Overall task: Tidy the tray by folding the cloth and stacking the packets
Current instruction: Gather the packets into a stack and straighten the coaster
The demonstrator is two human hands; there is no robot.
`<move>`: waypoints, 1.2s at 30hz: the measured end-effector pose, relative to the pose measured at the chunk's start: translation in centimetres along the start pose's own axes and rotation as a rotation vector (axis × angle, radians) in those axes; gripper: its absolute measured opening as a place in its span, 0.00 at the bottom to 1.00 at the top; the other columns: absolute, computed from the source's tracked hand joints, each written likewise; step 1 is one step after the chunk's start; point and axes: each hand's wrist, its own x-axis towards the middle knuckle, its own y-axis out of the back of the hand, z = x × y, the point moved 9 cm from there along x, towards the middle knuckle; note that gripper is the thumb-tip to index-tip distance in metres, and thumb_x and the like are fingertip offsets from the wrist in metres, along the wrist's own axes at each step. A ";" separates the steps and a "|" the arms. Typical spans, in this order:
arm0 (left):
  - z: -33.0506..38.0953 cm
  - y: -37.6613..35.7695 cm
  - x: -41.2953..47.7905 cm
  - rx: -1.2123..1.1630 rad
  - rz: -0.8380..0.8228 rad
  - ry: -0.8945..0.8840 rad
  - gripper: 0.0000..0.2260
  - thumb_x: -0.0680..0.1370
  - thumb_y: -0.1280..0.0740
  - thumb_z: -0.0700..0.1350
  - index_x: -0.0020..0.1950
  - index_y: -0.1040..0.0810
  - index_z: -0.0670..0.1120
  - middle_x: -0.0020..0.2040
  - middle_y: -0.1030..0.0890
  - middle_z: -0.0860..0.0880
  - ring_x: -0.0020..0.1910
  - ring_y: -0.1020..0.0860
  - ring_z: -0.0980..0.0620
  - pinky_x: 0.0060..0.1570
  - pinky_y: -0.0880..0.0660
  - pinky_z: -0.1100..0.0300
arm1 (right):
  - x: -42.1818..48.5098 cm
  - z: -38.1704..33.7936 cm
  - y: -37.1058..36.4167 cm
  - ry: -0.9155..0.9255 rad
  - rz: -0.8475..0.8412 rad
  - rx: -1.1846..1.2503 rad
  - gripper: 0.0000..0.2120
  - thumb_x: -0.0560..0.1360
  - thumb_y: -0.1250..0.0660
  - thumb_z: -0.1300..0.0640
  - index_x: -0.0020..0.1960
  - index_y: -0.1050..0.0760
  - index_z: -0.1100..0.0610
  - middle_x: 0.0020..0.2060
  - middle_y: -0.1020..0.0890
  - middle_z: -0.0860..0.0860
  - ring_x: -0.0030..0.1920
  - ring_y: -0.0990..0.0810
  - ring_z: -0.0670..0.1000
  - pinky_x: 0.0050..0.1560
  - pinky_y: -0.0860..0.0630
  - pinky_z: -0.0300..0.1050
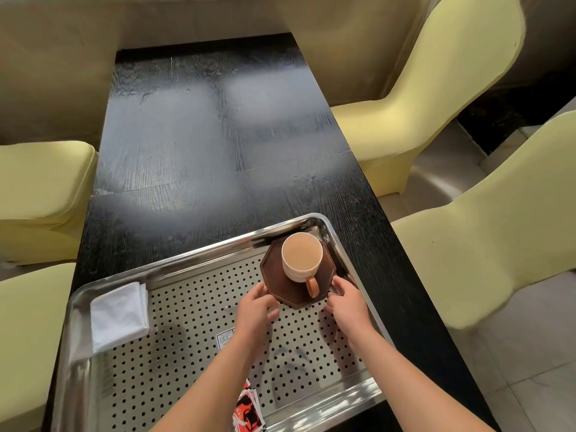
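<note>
**Tray check: both hands at the coaster, packets nearest the left arm**

One black desk (199,135) is recorded, carrying one steel tray (352,392) with a perforated floor. The tray is set at a slant to the desk edge.

One white cloth (118,316) is noted in the tray's far left corner. Layered edges are seen along its right side, so it is judged to be already folded. Its slightly longer side runs near-to-far.

One brown eight-sided coaster (277,279) is seen in the far right corner, with one cup (301,257) of milky drink on it, handle toward the person.

The packets (247,411), red, black and white, are found at the tray's near edge, fanned and overlapping. At least two are counted; the full number and their long axis cannot be told, as they are partly hidden by the left forearm and cut by the frame.

The left hand (254,310) is laid with fairly straight fingers against the coaster's left edge. The coaster's right edge is pinched by the curled fingers of the right hand (346,302).

Judgement: stacking is the step left. The packets lie back toward the person from both hands, and the left hand is nearer.
</note>
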 end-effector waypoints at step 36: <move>-9.8 18.5 -8.5 0.896 0.207 -0.042 0.25 0.77 0.32 0.45 0.74 0.30 0.49 0.65 0.27 0.46 0.57 0.25 0.50 0.57 0.26 0.55 | -14.9 2.8 -13.6 0.257 -0.326 -0.755 0.24 0.75 0.30 0.43 0.68 0.27 0.51 0.58 0.20 0.48 0.56 0.20 0.49 0.56 0.22 0.47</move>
